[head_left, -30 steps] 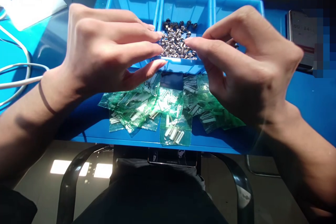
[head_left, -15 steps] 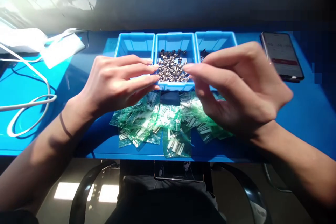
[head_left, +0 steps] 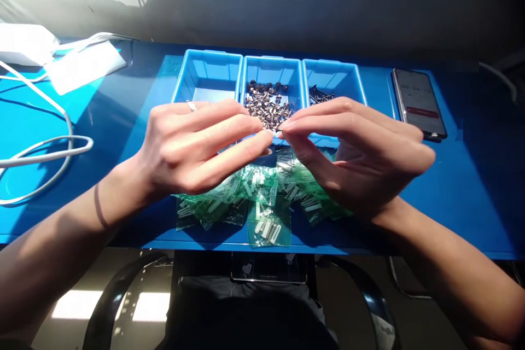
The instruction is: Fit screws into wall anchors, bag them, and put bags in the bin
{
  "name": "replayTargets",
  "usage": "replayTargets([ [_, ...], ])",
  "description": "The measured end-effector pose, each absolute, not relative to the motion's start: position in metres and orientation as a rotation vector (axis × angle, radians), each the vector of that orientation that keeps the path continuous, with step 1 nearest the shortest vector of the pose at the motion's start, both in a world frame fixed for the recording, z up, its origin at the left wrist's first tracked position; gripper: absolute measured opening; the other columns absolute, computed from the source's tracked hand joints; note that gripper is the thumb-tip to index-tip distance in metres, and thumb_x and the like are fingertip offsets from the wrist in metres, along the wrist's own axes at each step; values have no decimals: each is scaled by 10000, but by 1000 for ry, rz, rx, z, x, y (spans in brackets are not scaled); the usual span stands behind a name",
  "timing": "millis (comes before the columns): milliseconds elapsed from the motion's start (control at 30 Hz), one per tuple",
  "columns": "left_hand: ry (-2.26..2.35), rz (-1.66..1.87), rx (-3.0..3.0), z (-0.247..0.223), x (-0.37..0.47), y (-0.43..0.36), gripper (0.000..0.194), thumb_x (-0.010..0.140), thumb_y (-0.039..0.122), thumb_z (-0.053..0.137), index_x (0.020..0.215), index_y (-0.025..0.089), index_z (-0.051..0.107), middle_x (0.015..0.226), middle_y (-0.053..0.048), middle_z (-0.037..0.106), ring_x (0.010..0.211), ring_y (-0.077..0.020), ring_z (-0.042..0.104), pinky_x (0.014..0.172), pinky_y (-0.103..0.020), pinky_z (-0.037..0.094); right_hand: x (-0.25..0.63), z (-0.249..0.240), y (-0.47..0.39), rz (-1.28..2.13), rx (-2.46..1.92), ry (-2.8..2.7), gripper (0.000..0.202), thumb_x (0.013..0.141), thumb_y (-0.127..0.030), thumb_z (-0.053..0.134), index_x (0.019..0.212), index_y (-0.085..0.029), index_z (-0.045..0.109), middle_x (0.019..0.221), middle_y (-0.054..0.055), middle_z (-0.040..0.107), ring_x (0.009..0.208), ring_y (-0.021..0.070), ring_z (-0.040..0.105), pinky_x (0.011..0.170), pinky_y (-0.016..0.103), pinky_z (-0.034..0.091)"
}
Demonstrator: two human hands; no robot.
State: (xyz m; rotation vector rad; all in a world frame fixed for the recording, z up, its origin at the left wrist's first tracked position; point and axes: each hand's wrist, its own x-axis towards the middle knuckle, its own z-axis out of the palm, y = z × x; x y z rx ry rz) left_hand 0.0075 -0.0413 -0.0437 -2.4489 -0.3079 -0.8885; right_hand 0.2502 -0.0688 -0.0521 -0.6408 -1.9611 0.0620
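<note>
My left hand [head_left: 205, 145] is over the front edge of the bins, its fingers pressed together and the thumb mostly hidden beneath. My right hand [head_left: 356, 147] pinches thumb against fingertips; anything in that pinch is too small to make out. Both sets of fingertips nearly meet in front of the middle blue bin [head_left: 273, 60], which holds many small shiny screws [head_left: 266, 104]. Dark screws [head_left: 321, 94] lie in the right blue bin [head_left: 334, 65]. Next to it on the far side, the left blue bin [head_left: 213, 54] shows a pale floor. A small light band [head_left: 191, 105] shows at my left hand.
Several green clear packets [head_left: 268, 227] with white plugs and screws lie before the bins, partly under my hands. A phone [head_left: 418, 101] rests at right. White cables [head_left: 69, 142] and a white sheet [head_left: 88, 68] are at left. Another dark device [head_left: 268, 268] sits below the table edge.
My right hand has come left and down, and my left hand has shifted right, so the fingertips now nearly meet. The whole view has shifted slightly.
</note>
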Motion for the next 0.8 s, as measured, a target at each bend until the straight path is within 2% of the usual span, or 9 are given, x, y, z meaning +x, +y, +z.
replayTargets([
  [100,-270,-864,-2511,-44,8,-45,322,887,218,797,1180,119,707,955,-47,805,862,-224,794,541,-309,592,249,-54,-69,135,-611,-1962,115,936,-76,694,974,-169,750,915,63,790,825,164,745,692,309,602],
  [233,-482,-765,-2659,-40,1,-54,414,907,294,784,1252,95,670,1033,-116,789,912,-274,770,633,-393,574,250,-55,-73,209,-653,-2023,111,976,-97,668,985,-186,734,952,42,790,861,148,734,716,303,610],
  [367,-513,-677,-2657,-37,-4,-57,477,964,339,714,1387,165,580,1069,-86,771,957,-246,752,719,-375,577,251,-52,-80,208,-695,-2083,150,1034,-146,603,1026,-223,732,981,15,787,891,148,737,730,308,635],
  [433,-447,-680,-2630,-38,-3,-55,445,976,345,692,1371,166,590,1017,-75,767,936,-241,753,699,-359,570,251,-51,-83,181,-713,-2087,161,1039,-155,598,1029,-228,742,976,8,784,885,152,739,729,317,642],
  [567,-382,-752,-2541,-41,1,-49,382,927,301,737,1243,99,664,917,-86,759,822,-245,745,578,-345,519,252,-48,-85,128,-745,-2061,142,996,-144,666,1019,-242,766,975,-13,789,859,139,735,745,295,639],
  [800,-445,-880,-2511,-43,8,-50,263,943,252,724,1164,115,691,941,-69,775,769,-185,744,566,-301,502,252,-46,-80,247,-674,-2025,120,943,-92,706,988,-185,768,908,26,795,804,128,741,733,279,641],
])
